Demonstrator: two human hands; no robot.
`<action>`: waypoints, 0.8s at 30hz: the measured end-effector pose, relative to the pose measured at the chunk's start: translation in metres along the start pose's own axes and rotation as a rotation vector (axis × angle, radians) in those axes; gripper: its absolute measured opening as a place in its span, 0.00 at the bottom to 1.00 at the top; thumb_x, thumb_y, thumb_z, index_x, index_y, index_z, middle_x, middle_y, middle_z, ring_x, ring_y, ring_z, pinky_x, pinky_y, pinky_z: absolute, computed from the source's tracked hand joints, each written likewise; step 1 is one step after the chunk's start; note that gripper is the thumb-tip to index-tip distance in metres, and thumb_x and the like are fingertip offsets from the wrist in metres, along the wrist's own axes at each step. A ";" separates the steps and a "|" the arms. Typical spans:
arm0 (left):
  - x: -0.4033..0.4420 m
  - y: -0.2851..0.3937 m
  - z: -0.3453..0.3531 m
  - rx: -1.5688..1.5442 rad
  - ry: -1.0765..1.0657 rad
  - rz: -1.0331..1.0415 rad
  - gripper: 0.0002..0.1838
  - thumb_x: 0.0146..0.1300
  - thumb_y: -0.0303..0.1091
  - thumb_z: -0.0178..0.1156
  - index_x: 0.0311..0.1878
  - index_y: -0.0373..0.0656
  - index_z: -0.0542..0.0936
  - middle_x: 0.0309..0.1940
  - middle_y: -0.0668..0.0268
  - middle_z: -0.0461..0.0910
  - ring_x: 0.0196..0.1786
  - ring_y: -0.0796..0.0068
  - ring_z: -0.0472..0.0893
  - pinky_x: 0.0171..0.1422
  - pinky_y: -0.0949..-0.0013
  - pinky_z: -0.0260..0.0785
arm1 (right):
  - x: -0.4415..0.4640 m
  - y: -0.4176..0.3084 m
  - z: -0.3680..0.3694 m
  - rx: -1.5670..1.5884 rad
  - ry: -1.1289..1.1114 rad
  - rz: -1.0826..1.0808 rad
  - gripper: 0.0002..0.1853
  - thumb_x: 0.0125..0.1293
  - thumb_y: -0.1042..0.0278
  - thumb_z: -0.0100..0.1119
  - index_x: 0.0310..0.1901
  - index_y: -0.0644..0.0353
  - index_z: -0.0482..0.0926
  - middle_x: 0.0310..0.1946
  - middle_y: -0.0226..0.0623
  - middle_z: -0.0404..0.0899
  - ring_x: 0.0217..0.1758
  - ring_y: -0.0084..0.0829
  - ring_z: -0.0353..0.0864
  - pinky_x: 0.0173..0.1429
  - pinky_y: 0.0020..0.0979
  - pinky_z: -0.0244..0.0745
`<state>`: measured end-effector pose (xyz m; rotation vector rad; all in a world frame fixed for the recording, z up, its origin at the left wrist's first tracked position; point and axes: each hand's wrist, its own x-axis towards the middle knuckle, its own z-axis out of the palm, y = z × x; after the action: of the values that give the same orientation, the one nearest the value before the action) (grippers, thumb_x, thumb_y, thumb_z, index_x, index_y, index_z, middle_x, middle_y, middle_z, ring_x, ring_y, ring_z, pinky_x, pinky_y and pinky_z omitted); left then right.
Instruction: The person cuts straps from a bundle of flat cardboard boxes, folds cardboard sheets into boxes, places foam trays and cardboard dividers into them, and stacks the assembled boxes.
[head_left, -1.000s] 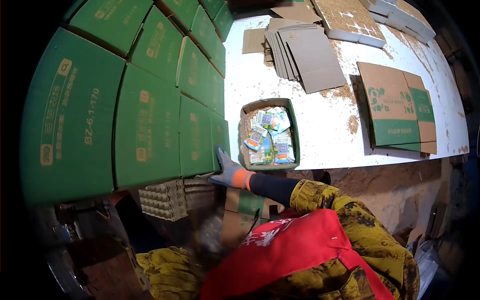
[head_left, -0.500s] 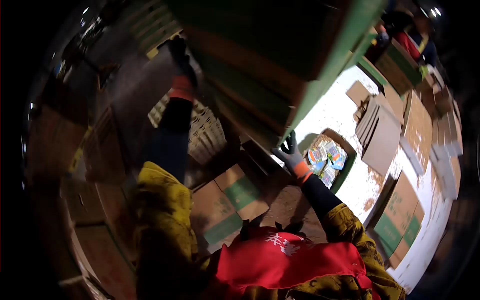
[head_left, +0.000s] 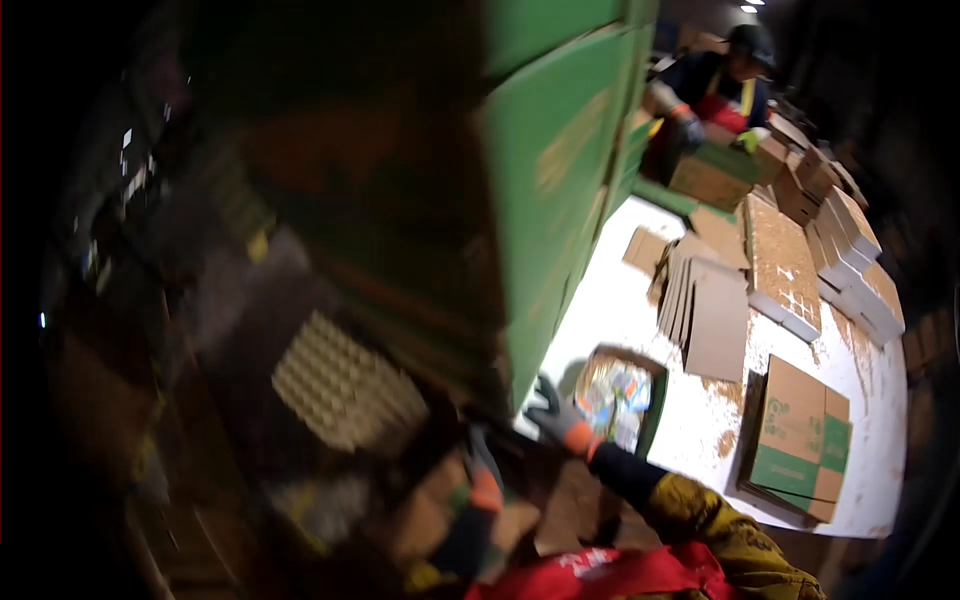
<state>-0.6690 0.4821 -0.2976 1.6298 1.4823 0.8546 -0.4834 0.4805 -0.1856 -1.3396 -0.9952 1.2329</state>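
Observation:
A tall stack of green and brown cardboard boxes (head_left: 560, 170) fills the upper middle, very close to me and smeared by motion. My right hand (head_left: 558, 412), in a grey glove with an orange cuff, is at the lower corner of the stack by the table edge. Its fingers look spread, and whether they touch the cardboard is hard to tell. Just left of it, my left hand (head_left: 482, 462) is low under the stack's bottom edge, gloved alike. Blur and shadow hide its fingers. Beside my right hand, an open box (head_left: 655, 405) contains colourful printed packets (head_left: 618, 392).
The white table (head_left: 690, 450) bears flat grey cardboard sheets (head_left: 715, 315), folded cartons (head_left: 790, 430) and white-sided blocks (head_left: 785, 265). Egg trays (head_left: 345, 385) stand at left. A co-worker (head_left: 725, 100) handles a box (head_left: 715, 172) across the table.
My left hand has come down from high on the left to the stack's bottom edge. My right hand stays near the same corner. The view has turned, bringing the co-worker more into sight.

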 end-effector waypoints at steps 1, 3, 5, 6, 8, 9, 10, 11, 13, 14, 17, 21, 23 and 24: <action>-0.018 0.044 -0.005 -0.682 0.040 -0.040 0.18 0.71 0.35 0.49 0.58 0.35 0.72 0.51 0.64 0.75 0.51 0.73 0.74 0.57 0.70 0.67 | -0.020 -0.025 -0.004 0.059 0.001 0.072 0.41 0.63 0.70 0.62 0.72 0.60 0.47 0.66 0.49 0.61 0.63 0.31 0.69 0.62 0.32 0.69; -0.073 0.087 0.015 -0.828 0.046 -0.271 0.16 0.68 0.29 0.54 0.55 0.31 0.73 0.50 0.65 0.75 0.51 0.77 0.72 0.59 0.72 0.66 | -0.053 -0.046 -0.027 0.007 0.005 0.015 0.38 0.64 0.70 0.60 0.71 0.59 0.51 0.65 0.44 0.64 0.59 0.28 0.73 0.60 0.30 0.71; -0.102 0.133 0.016 -0.585 -0.208 -0.226 0.15 0.68 0.29 0.55 0.54 0.31 0.74 0.47 0.66 0.76 0.48 0.77 0.73 0.56 0.73 0.67 | -0.090 -0.058 -0.058 0.050 0.054 -0.010 0.34 0.65 0.71 0.58 0.71 0.58 0.54 0.65 0.41 0.65 0.59 0.28 0.73 0.60 0.28 0.71; -0.110 0.152 0.025 -0.553 -0.259 -0.148 0.15 0.68 0.29 0.55 0.54 0.31 0.74 0.48 0.65 0.76 0.49 0.77 0.73 0.56 0.73 0.67 | -0.112 -0.060 -0.081 -0.029 0.058 -0.022 0.33 0.66 0.66 0.56 0.70 0.58 0.56 0.65 0.43 0.65 0.61 0.34 0.73 0.63 0.32 0.68; -0.124 0.171 0.055 -0.604 -0.417 -0.065 0.16 0.68 0.30 0.54 0.55 0.31 0.74 0.50 0.63 0.76 0.51 0.76 0.73 0.58 0.72 0.66 | -0.152 -0.057 -0.128 0.014 0.176 -0.017 0.31 0.66 0.63 0.57 0.68 0.59 0.60 0.62 0.42 0.69 0.60 0.30 0.73 0.64 0.31 0.68; -0.126 0.169 0.077 -0.690 -0.523 -0.062 0.17 0.69 0.31 0.54 0.56 0.31 0.73 0.51 0.62 0.77 0.52 0.75 0.73 0.59 0.71 0.66 | -0.174 -0.033 -0.154 0.069 0.224 -0.033 0.30 0.66 0.63 0.58 0.68 0.59 0.61 0.61 0.41 0.70 0.60 0.29 0.73 0.64 0.31 0.68; -0.130 0.180 0.095 -0.701 -0.618 -0.070 0.18 0.69 0.32 0.53 0.57 0.31 0.73 0.52 0.62 0.77 0.53 0.74 0.74 0.61 0.70 0.66 | -0.203 -0.033 -0.176 0.116 0.285 -0.042 0.30 0.66 0.62 0.58 0.67 0.59 0.62 0.60 0.41 0.71 0.58 0.28 0.74 0.62 0.30 0.69; -0.127 0.199 0.114 -0.716 -0.712 -0.074 0.18 0.69 0.33 0.53 0.58 0.31 0.73 0.53 0.61 0.77 0.55 0.73 0.74 0.62 0.69 0.65 | -0.226 -0.042 -0.204 0.156 0.349 -0.057 0.31 0.65 0.62 0.59 0.67 0.59 0.62 0.60 0.40 0.72 0.56 0.27 0.75 0.61 0.30 0.70; -0.139 0.263 0.140 -0.407 -0.748 0.088 0.19 0.69 0.34 0.53 0.58 0.32 0.73 0.54 0.59 0.77 0.56 0.70 0.75 0.63 0.68 0.65 | -0.284 -0.054 -0.268 -0.183 0.447 -0.045 0.31 0.64 0.62 0.60 0.67 0.59 0.62 0.58 0.40 0.74 0.52 0.26 0.76 0.57 0.29 0.72; -0.143 0.272 0.167 -0.365 -0.786 0.101 0.19 0.69 0.34 0.54 0.58 0.32 0.72 0.54 0.57 0.76 0.57 0.70 0.74 0.64 0.68 0.64 | -0.312 -0.043 -0.307 -0.187 0.532 -0.005 0.32 0.63 0.63 0.62 0.67 0.59 0.63 0.58 0.39 0.74 0.51 0.26 0.76 0.56 0.29 0.72; -0.177 0.315 0.255 -0.263 -0.746 0.270 0.21 0.68 0.34 0.54 0.61 0.32 0.69 0.57 0.55 0.74 0.60 0.67 0.72 0.65 0.69 0.62 | -0.397 -0.032 -0.449 -0.261 0.804 -0.016 0.32 0.61 0.63 0.63 0.66 0.59 0.65 0.59 0.41 0.73 0.53 0.27 0.75 0.58 0.30 0.70; -0.212 0.337 0.375 -0.005 -0.691 0.203 0.35 0.66 0.45 0.57 0.67 0.30 0.60 0.65 0.48 0.64 0.67 0.60 0.65 0.69 0.65 0.57 | -0.513 0.015 -0.649 -0.725 1.351 -0.011 0.33 0.60 0.65 0.64 0.66 0.60 0.63 0.60 0.48 0.70 0.60 0.35 0.72 0.59 0.33 0.72; -0.227 0.359 0.422 -0.139 -0.718 0.065 0.47 0.59 0.51 0.62 0.69 0.26 0.52 0.67 0.40 0.57 0.71 0.53 0.59 0.71 0.65 0.53 | -0.562 0.029 -0.717 -0.928 1.458 0.302 0.33 0.61 0.62 0.63 0.65 0.64 0.63 0.63 0.44 0.67 0.62 0.36 0.69 0.62 0.34 0.68; -0.229 0.363 0.441 -0.015 -0.709 0.086 0.48 0.58 0.52 0.63 0.69 0.27 0.52 0.67 0.41 0.59 0.70 0.53 0.61 0.70 0.65 0.55 | -0.585 0.041 -0.749 -0.860 1.480 0.428 0.33 0.61 0.60 0.62 0.65 0.65 0.62 0.64 0.42 0.66 0.64 0.36 0.67 0.64 0.33 0.66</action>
<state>-0.1329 0.1976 -0.1929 1.7426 0.9064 0.2660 0.1761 -0.2049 -0.1692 -2.5488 -0.0581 -0.2545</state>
